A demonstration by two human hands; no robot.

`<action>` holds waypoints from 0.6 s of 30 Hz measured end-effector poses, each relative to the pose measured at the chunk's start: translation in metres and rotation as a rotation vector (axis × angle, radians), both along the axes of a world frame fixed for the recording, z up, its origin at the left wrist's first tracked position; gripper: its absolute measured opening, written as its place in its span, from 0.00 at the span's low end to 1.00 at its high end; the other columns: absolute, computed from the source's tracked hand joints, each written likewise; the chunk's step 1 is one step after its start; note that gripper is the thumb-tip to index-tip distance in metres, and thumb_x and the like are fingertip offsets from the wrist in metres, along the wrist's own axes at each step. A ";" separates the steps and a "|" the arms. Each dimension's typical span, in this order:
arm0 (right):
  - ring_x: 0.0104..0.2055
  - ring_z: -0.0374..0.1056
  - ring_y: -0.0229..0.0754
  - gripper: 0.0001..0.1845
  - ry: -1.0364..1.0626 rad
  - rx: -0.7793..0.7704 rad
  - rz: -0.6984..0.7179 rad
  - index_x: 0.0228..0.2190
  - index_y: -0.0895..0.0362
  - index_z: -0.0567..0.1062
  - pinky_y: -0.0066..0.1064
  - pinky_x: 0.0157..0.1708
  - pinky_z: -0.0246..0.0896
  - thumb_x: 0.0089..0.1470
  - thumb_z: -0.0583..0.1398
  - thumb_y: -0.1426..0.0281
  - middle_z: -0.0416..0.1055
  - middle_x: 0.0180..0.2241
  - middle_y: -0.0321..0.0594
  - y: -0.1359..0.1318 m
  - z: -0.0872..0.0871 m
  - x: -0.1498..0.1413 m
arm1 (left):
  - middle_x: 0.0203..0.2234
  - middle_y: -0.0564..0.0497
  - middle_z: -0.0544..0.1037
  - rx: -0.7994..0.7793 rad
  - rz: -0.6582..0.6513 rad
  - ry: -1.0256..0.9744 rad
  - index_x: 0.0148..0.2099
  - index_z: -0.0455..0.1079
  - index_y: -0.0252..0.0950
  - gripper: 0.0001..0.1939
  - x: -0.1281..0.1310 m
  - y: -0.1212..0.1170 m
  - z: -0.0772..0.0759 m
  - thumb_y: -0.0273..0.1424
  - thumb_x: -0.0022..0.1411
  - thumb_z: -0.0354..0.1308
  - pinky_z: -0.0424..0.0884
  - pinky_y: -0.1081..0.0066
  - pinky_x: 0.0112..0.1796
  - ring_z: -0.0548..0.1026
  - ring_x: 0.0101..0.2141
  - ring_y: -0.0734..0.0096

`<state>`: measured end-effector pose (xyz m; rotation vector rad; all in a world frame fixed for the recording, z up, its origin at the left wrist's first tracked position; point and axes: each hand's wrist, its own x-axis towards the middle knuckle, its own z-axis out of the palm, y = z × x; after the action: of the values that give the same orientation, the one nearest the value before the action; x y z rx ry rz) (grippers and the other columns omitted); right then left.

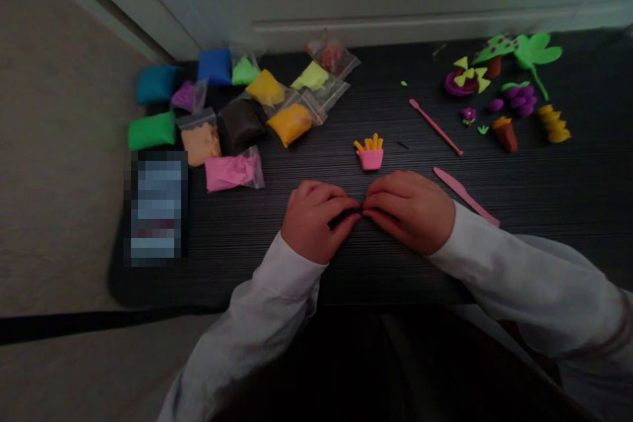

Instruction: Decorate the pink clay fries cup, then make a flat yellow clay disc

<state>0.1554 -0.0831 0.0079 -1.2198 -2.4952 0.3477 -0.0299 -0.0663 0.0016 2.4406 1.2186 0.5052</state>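
Over the dark table, my left hand (320, 217) and my right hand (409, 210) meet almost fingertip to fingertip, both closed in a pinch. A tiny dark bit seems to sit between the fingertips, too small and dim to make out. Just beyond the hands stands a pink clay box of yellow French fries (370, 153). To its right lies a thin dark strip (403, 144). A pink modelling stick (436, 127) rests farther right, and a pink plastic clay knife (465, 195) lies beside my right wrist.
Several packs of coloured clay, including a black pack (241, 124) and a pink bag (233, 171), cover the back left. A phone (157, 208) with a blurred screen lies near the left edge. Clay models, including purple grapes (521, 100) and a green flower (538, 53), stand at the back right.
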 end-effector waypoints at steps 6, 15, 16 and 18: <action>0.37 0.60 0.41 0.12 -0.005 -0.024 -0.018 0.34 0.57 0.70 0.34 0.37 0.52 0.53 0.50 0.66 0.68 0.35 0.41 0.000 0.002 0.000 | 0.29 0.52 0.74 0.023 0.012 -0.014 0.34 0.71 0.40 0.08 -0.001 0.001 -0.002 0.34 0.53 0.53 0.62 0.64 0.38 0.67 0.35 0.68; 0.37 0.60 0.42 0.11 -0.012 -0.029 -0.056 0.32 0.57 0.71 0.35 0.37 0.52 0.52 0.51 0.66 0.67 0.36 0.41 0.000 0.001 -0.001 | 0.28 0.52 0.74 0.056 0.006 -0.072 0.33 0.70 0.38 0.07 0.002 0.000 0.000 0.32 0.52 0.54 0.63 0.66 0.37 0.68 0.33 0.70; 0.37 0.60 0.42 0.11 -0.013 -0.031 -0.059 0.32 0.57 0.71 0.35 0.37 0.52 0.52 0.51 0.66 0.67 0.36 0.40 0.001 0.001 -0.001 | 0.28 0.52 0.74 0.063 0.001 -0.082 0.33 0.70 0.38 0.06 0.002 0.000 0.000 0.32 0.52 0.54 0.64 0.66 0.37 0.68 0.33 0.70; 0.37 0.60 0.42 0.11 -0.011 -0.034 -0.062 0.32 0.57 0.71 0.35 0.37 0.52 0.52 0.51 0.67 0.67 0.36 0.40 0.001 0.000 -0.001 | 0.28 0.52 0.74 0.074 -0.002 -0.103 0.34 0.70 0.37 0.07 0.002 0.000 0.000 0.31 0.52 0.54 0.64 0.66 0.37 0.69 0.33 0.71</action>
<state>0.1545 -0.0824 0.0079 -1.3128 -2.4635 0.3695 -0.0277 -0.0667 0.0021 2.4431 1.1752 0.6775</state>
